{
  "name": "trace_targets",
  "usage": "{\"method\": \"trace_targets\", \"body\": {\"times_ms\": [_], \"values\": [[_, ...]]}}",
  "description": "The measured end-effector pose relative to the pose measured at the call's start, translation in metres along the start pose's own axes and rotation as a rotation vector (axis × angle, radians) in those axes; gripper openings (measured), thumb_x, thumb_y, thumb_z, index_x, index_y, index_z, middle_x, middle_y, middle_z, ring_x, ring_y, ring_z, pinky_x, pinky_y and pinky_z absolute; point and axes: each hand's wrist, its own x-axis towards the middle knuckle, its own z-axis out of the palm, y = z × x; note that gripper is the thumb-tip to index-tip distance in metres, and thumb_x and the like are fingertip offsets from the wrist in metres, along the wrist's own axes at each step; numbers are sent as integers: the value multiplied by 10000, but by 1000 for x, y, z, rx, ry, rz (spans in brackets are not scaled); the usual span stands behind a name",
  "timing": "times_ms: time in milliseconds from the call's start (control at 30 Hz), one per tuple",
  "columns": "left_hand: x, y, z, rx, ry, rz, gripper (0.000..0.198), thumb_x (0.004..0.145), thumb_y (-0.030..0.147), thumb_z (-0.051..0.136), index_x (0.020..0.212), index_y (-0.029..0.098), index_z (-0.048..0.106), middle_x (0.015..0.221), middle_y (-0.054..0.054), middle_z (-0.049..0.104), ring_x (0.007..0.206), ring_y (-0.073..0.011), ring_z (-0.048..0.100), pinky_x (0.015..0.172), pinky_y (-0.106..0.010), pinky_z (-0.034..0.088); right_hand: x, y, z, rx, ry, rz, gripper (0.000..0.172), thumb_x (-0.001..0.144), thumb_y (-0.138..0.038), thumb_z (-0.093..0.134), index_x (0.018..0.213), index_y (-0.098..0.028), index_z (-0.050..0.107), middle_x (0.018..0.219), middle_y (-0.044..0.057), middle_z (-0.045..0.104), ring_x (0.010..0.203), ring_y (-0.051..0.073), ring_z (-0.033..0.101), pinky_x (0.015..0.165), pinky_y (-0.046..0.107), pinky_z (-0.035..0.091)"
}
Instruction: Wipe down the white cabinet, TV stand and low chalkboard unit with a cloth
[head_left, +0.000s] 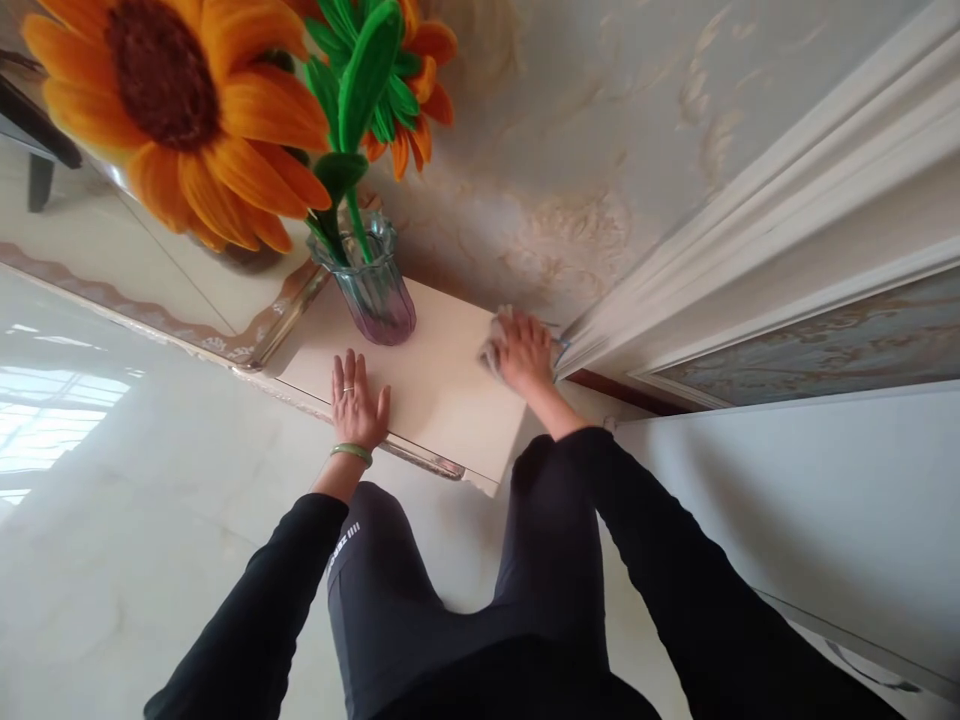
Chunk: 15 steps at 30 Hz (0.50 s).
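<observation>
My left hand lies flat, fingers together and stretched out, on the front part of a low cream shelf top. A green bangle sits on its wrist and a ring on one finger. My right hand presses down on a pale cloth at the shelf's back right corner, against the wall. A ribbed glass vase, tinted purple at the base, stands at the shelf's back left, just beyond my left hand. Big orange sunflowers with green stems rise from it.
A patterned cream wall backs the shelf. White door-frame moulding runs diagonally at the right, with a white panel below it. Glossy pale floor tiles spread to the left. My dark-trousered legs stand before the shelf.
</observation>
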Motion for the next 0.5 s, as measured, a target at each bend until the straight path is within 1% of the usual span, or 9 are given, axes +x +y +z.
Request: {"method": "trace_targets", "body": {"times_ms": [67,100,133,167,233,300,367,400,500], "values": [[1,1,-1,-9,-13,-10,804,1010,525,461,1670,88,321,1769,-179,265,1692,-334,68,1397,-547,91,29,4,-1,64,40,122,592,1092,-378,362,1605,-109,484,1688,213,402,1576,421,315,1274,695,202],[1,2,-2,-14,-15,-16,807,1007,528,464,1669,89,322,1769,-179,265,1692,-335,63,1398,-547,83,36,6,0,104,50,161,579,1097,-376,364,1580,-90,506,1653,236,439,1549,414,350,1265,689,222],[1,2,-2,-19,-15,-22,811,1005,532,467,1668,88,322,1769,-180,264,1692,-337,58,1399,-548,78,39,7,0,142,60,192,571,1100,-371,365,1567,-78,516,1636,244,453,1538,401,363,1268,672,227],[2,3,-2,-25,-12,-28,816,1002,535,471,1668,87,323,1770,-181,262,1693,-338,54,1399,-549,76,37,9,0,172,74,218,573,1100,-365,366,1574,-73,506,1647,242,437,1548,386,348,1283,647,216],[2,3,-2,-39,-4,-36,824,999,544,475,1670,92,320,1772,-178,259,1693,-340,48,1397,-556,76,21,8,3,188,98,281,615,1091,-353,364,1639,-77,418,1724,216,312,1609,355,256,1328,581,178],[2,3,-1,-56,-2,-40,829,999,555,476,1675,102,314,1773,-174,259,1693,-341,43,1396,-562,72,-12,2,8,174,83,336,684,1079,-342,338,1699,-58,277,1783,193,145,1660,329,159,1354,527,180],[2,3,0,-71,-3,-32,837,1000,566,477,1677,104,309,1772,-177,259,1693,-343,39,1395,-567,65,-62,-12,17,186,47,343,729,1075,-340,288,1727,-46,146,1797,184,51,1679,322,114,1351,533,229],[2,3,0,-76,-5,-26,840,1001,569,477,1679,104,308,1772,-178,257,1693,-343,38,1395,-567,62,-92,-22,24,207,44,326,738,1078,-352,260,1735,-57,98,1799,180,33,1684,325,91,1344,552,251],[3,4,-1,-76,-2,-8,843,1006,570,474,1681,94,306,1774,-182,249,1693,-345,47,1394,-561,65,-185,-55,46,255,78,261,756,1086,-417,221,1750,-201,-69,1810,115,38,1690,290,51,1328,577,304]]}}
